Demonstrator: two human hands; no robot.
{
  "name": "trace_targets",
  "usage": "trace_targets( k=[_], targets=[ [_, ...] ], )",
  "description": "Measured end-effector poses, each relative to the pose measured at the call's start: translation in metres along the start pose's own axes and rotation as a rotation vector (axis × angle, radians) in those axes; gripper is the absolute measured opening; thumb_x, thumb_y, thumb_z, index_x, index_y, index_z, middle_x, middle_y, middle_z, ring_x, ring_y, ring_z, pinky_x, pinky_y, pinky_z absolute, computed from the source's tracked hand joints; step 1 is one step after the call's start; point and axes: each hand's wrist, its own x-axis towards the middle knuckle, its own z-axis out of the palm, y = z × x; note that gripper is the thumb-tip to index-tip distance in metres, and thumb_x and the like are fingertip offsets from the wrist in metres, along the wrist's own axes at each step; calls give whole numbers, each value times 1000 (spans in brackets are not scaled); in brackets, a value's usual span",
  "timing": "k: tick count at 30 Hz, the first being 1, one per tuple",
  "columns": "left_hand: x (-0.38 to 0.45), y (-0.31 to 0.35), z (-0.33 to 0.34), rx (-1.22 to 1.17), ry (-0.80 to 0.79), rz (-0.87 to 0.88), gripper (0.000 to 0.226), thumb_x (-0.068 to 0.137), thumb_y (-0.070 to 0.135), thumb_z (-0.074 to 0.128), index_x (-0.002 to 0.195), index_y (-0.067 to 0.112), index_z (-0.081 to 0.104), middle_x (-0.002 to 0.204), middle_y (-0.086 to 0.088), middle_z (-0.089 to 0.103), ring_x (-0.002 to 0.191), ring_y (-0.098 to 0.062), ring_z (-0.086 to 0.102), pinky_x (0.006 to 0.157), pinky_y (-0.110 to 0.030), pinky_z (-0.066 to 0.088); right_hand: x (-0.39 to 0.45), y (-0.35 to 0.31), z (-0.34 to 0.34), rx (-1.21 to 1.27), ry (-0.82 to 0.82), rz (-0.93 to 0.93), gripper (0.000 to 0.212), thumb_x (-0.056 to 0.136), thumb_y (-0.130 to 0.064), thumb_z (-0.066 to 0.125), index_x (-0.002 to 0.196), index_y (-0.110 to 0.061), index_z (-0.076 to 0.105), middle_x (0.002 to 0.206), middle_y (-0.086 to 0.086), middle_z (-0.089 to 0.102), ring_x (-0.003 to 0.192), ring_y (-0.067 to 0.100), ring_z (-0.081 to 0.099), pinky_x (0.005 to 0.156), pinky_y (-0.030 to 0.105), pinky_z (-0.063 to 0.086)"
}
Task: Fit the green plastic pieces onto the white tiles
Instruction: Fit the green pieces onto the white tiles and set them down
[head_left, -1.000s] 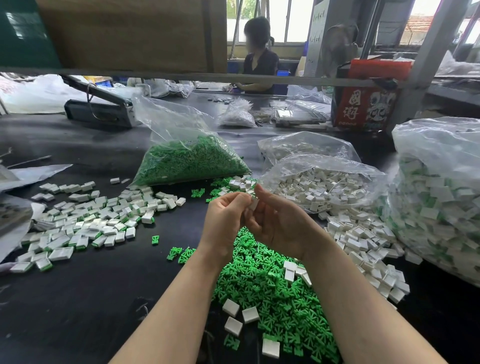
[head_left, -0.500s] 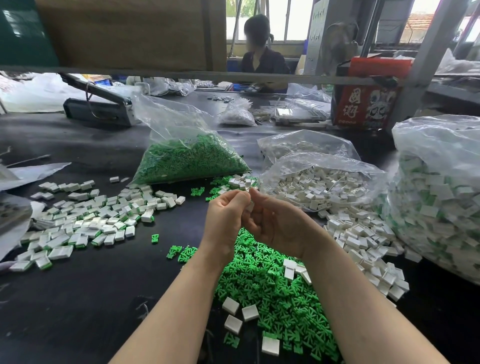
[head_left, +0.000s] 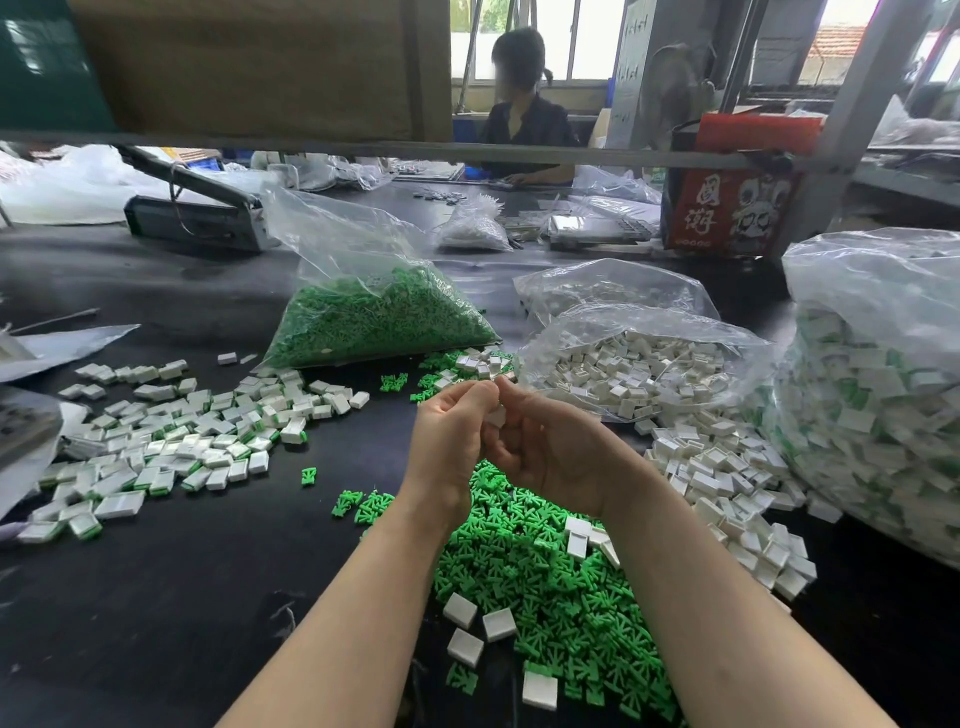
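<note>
Both hands, left hand (head_left: 451, 434) and right hand (head_left: 553, 451), pinch one small white square plastic tile (head_left: 497, 417), mostly hidden; the red printed box's (head_left: 727, 208) characters are unclear.

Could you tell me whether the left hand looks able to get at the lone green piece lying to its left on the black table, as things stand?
Probably yes, once freed: the left hand pinches a white tile with the right hand, and only bare black table lies between it and the lone green piece.

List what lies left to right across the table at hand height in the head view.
Pile of finished tiles → single green piece → left hand → right hand → loose white tiles → big bag of finished tiles.
</note>
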Motion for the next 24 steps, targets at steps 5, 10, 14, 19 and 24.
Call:
trace_targets(
  k=[5,10,14,19,24],
  targets=[
    [-1,-4,6,-22,69,-31,24,90,6,52,96,-14,65,47,3,48,34,-7,39,35,-18,34,0,2,4,10,61,13,29,97,-39,47,93,-12,58,64,-4,54,60,9,42,58,23,19],
    [-3,-5,10,-10,129,-31,27,87,7,52,92,-18,62,59,-9,42,36,-13,34,41,-23,32,4,5,7,35,106,-7,46,101,-27,43,61,-21,66,58,-5,50,55,8,38,57,23,18],
    [-5,-2,11,-17,127,-29,34,76,13,57,89,-17,62,61,-12,41,40,-17,34,47,-28,33,5,6,7,60,94,-27,49,99,-23,45,57,-24,70,58,-7,51,53,6,41,56,21,21],
    [-7,-1,9,-4,111,-26,44,73,15,59,93,-23,55,71,-16,41,46,-18,34,49,-27,32,7,8,6,107,94,-34,39,95,-24,51,59,-22,65,57,-6,50,50,5,43,52,19,24],
    [-5,2,8,11,94,-45,53,62,21,59,91,-23,55,63,-10,38,42,-17,33,42,-24,32,7,8,6,130,84,-30,33,93,-22,54,62,-19,64,57,-5,52,50,5,45,48,15,29]
  ],
)
